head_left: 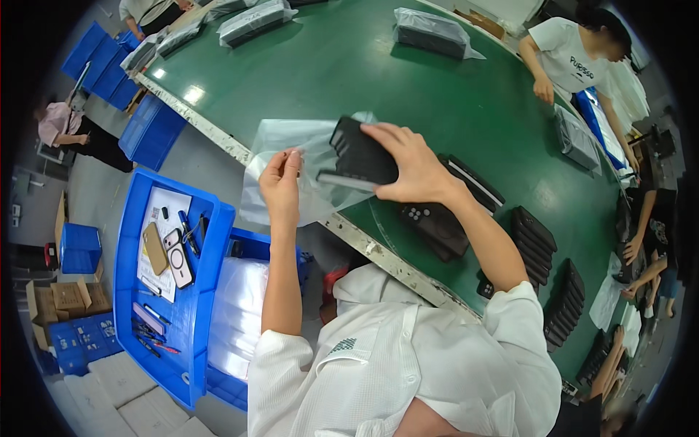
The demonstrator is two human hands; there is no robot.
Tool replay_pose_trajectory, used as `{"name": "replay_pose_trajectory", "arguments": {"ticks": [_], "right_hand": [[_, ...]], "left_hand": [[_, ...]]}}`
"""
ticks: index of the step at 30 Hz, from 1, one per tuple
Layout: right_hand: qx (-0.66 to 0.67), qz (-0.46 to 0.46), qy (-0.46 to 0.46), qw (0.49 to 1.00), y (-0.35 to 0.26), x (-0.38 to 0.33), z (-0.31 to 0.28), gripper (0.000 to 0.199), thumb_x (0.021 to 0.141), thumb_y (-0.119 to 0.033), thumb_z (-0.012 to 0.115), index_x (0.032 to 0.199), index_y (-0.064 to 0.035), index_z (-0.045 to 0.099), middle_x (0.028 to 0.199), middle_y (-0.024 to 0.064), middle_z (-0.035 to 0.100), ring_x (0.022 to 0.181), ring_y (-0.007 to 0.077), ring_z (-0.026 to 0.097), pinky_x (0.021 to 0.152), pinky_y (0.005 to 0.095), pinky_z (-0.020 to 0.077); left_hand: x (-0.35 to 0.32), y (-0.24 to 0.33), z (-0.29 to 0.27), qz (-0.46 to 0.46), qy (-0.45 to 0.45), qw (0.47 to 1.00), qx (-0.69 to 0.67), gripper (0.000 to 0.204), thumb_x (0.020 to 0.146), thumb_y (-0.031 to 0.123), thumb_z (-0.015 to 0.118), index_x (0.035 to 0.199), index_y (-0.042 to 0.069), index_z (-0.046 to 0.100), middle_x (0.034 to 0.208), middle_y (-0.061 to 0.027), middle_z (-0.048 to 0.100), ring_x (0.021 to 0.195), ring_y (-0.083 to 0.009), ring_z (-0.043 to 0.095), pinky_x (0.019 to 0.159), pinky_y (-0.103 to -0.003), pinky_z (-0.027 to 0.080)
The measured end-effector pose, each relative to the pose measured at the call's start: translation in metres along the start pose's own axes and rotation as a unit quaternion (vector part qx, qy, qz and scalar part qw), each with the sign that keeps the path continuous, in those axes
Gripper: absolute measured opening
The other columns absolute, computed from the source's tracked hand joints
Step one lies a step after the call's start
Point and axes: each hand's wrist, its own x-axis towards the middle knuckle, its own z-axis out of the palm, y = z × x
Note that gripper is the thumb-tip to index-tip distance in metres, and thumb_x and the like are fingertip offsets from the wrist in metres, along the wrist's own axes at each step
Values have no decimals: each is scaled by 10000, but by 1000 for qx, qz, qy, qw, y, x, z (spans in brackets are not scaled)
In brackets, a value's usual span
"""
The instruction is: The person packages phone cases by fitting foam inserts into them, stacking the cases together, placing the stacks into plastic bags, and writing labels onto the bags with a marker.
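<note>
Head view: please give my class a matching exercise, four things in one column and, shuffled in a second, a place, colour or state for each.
Column one
1. Left hand
2. Right hand
3. Blue marker
4. Table

Column two
A. Lying in the blue tray
B. Green-topped
C. Gripping black pieces
D. Holding the clear bag

Pairs: 1-D, 2-C, 3-A, 4-B.

The green table (328,76) carries black cases (534,247) and plastic-wrapped bundles (429,35).
</note>
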Motion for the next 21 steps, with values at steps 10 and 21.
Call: {"name": "replay_pose_trajectory", "arguments": {"ticks": [10,21], "right_hand": [[26,61,21,998,-19,-1,25,1024,678,-346,815,1598,-48,475,1583,257,500,1331,459,557,1166,504,436],[136,45,-68,987,-16,-5,31,1004,687,-377,845,1578,-53,513,1584,247,519,1420,427,543,1209,463,437]], "left_hand": [[-13,51,-24,220,76,953,194,155,1010,92,730,1080,-32,791,917,-81,712,772,-160,623,739,-314,511],[-42,77,-28,180,-119,947,236,130,1017,47,708,1089,-29,786,906,-52,675,794,-121,587,722,-278,474]]}}
